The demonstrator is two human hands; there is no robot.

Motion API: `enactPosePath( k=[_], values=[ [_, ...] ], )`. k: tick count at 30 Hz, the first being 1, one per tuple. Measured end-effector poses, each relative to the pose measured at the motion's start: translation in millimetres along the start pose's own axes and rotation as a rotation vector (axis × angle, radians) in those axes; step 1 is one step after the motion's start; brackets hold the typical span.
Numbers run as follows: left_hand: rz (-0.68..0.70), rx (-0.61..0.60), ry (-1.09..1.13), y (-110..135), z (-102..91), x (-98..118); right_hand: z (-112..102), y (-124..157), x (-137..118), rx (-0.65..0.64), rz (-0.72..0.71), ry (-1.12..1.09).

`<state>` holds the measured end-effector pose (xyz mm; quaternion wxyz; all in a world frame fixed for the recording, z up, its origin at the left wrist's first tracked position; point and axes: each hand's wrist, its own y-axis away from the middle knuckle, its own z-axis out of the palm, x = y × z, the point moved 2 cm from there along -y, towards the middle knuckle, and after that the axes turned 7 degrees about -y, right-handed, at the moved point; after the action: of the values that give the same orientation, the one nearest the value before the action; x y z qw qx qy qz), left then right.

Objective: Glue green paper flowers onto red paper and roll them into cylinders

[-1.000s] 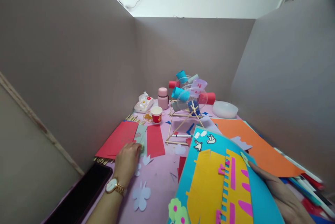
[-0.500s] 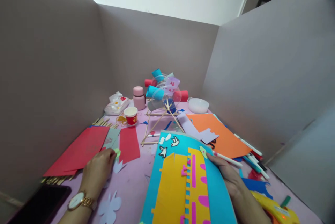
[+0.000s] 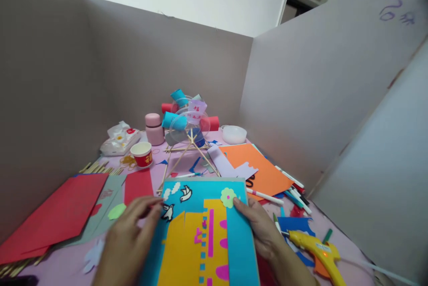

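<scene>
The right hand (image 3: 262, 228) is clamped on the right edge of a turquoise picture card (image 3: 243, 241), its thumb lying over the front against a light green paper flower (image 3: 228, 197) with a pink centre. The left hand (image 3: 133, 237) is at the card's left edge, thumb and fingers by the upper corner; whether it pinches the card or only touches it, I cannot tell. The card is between the two hands, tilted up in front of the person, and bears a yellow castle cutout (image 3: 183, 246) with magenta pieces and two white birds (image 3: 186, 193).

Left of the left hand, a light green cutout (image 3: 117, 211) lies on grey-green paper (image 3: 112, 188), with red paper sheets (image 3: 67, 210) beside it on the pink bench (image 3: 63, 261). Right of the right hand lies a yellow hot glue gun (image 3: 314, 248), an orange light glowing on it, near a blue paper scrap (image 3: 297, 225). Behind the card stands a stick-framed wheel model (image 3: 185, 118) with coloured paper tubes. A red-and-white paper cup (image 3: 143, 156), a pink flask (image 3: 154, 130) and a tissue pack (image 3: 120, 141) are left of it, a white bowl (image 3: 234, 135) right.
</scene>
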<state>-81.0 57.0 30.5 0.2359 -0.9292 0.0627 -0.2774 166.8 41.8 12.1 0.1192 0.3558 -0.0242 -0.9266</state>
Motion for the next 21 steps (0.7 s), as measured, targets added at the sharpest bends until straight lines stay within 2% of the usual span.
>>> enactPosePath(
  k=[3,6,12,18,21],
  values=[
    [0.196,-0.08,0.115,8,14.9,53,9,6,6,-0.053,-0.032,0.092],
    [0.208,-0.042,0.09,13,27.3,80,18,14,10,-0.101,-0.073,0.194],
    [0.12,-0.022,0.159,18,31.9,87,25,23,15,-0.133,-0.196,0.359],
    [-0.051,-0.186,0.306,16,27.4,88,23,24,18,-0.107,-0.261,0.59],
    [-0.069,-0.264,0.361,15,27.1,88,23,24,17,-0.103,-0.308,0.672]
  ],
)
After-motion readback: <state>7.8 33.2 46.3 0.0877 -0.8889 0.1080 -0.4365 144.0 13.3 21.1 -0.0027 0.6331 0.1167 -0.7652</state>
